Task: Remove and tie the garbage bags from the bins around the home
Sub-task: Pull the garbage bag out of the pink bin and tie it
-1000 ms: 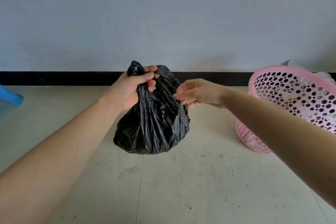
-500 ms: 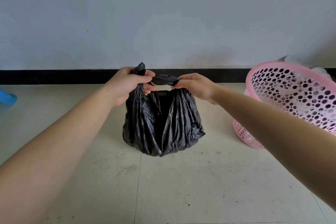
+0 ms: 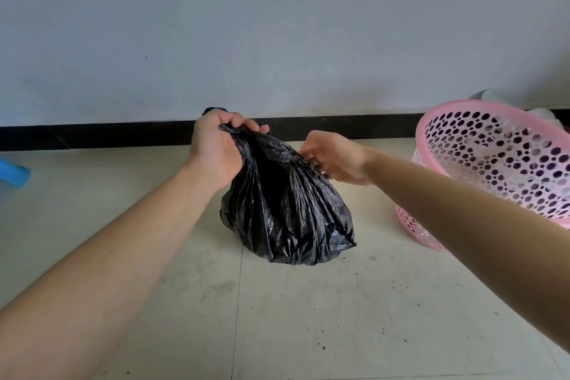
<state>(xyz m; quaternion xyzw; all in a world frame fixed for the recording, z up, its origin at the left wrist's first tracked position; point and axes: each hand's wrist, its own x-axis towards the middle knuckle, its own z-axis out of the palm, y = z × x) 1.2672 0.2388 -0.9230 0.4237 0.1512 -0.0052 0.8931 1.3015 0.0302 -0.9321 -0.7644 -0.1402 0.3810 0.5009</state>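
Since half a second ago the top of the garbage bag (image 3: pixel 290 213) isn't stretched flat between the hands anymore. The left hand (image 3: pixel 216 148) has turned palm-toward-me and sits higher, and the right hand (image 3: pixel 336 157) has dropped lower.

The left hand has its fingers curled tight round a bunched-up neck of plastic, with a little black tuft poking out above the fist. The right hand pinches the other gathered bit of the top between thumb and curled fingers, just to the right.

The bag itself is thin, shiny black plastic and super crinkly, with long pleats running down from both grips into a lumpy, rounded bottom that bulges toward the right. It's not very full. It hangs from both hands over the pale tiled floor (image 3: pixel 308 318), near the floor's far edge where the black baseboard (image 3: pixel 92 133) meets the grey wall (image 3: pixel 277 25). Can't tell if the bottom touches the tiles.

Off to the right of the bag, near the same far edge, there's a pink bin (image 3: pixel 499 160) full of round holes, tipped toward me. Dark specks dot the floor, and something blue (image 3: pixel 12 173) peeks in at the left edge.
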